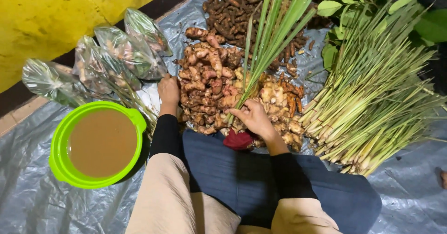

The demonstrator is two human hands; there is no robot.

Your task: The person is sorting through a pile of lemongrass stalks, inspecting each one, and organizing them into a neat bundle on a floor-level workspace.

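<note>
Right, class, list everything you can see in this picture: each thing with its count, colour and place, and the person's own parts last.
Plastic sheet: one, grey, spread under everything.
Bowl: one, bright green, lower left, full of brown liquid.
Clear bags: several, filled, upper left by the yellow wall.
Ginger-like roots: a pile, pinkish brown, centre.
Yellowish roots: a pile, right of centre.
Thin dark roots: a pile, top centre.
Lemongrass pile: many stalks, pale green, right.
Leafy branches: green, top right.
Red cloth: one, on the lap.
Lemongrass bunch: one, green, held in the right hand.
Left hand: resting beside the root pile near the bags.
</note>
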